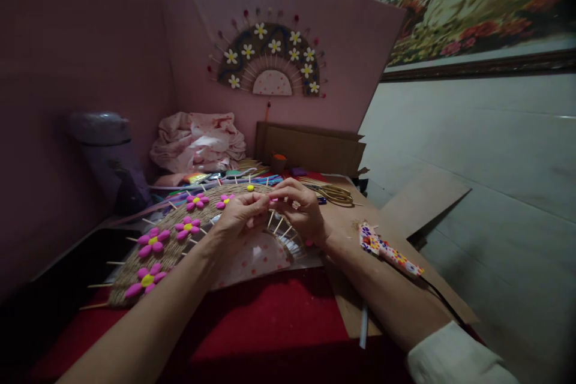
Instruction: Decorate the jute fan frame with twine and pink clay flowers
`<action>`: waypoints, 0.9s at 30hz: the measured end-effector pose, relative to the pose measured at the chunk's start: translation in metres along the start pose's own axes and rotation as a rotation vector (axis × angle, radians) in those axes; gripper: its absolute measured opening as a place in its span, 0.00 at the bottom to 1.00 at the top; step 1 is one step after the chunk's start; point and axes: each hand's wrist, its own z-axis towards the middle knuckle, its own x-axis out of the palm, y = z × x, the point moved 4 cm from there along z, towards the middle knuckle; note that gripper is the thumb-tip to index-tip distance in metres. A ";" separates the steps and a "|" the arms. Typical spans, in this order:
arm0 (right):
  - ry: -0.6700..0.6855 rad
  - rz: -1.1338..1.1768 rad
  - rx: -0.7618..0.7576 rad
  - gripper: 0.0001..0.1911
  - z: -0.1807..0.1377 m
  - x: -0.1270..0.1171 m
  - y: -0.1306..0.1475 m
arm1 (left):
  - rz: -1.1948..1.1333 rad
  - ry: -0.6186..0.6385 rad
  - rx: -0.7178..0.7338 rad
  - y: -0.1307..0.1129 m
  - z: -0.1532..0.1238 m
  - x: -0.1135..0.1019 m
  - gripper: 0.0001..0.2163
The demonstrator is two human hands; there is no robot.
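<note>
Over the twine-wrapped half-round fan [128,270], my left hand [245,214] and my right hand [297,207] meet with thumbs and fingertips pinched together. A bit of pink shows between the fingertips; it is too small to name. The fan carries several pink flowers [153,241] with yellow centres, and thin wooden sticks jut from its outer edge. A lone yellow dot [250,188] lies on the twine just behind my left hand. Pink dotted fabric [256,261] covers the fan's inner half-circle, below my hands. My fingers hide part of the fan's right side.
A flower-patterned glue gun [387,249] lies on the cardboard [346,294] at right, with a glue stick [363,327] nearby. Scissors [333,194] rest behind my right hand. Crumpled pink cloth [198,143] and a purple bottle [110,156] stand back left. A finished-looking fan [270,36] hangs behind.
</note>
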 end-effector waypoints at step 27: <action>-0.042 0.035 -0.003 0.04 0.000 -0.001 -0.001 | 0.030 0.048 -0.028 0.001 -0.001 0.000 0.16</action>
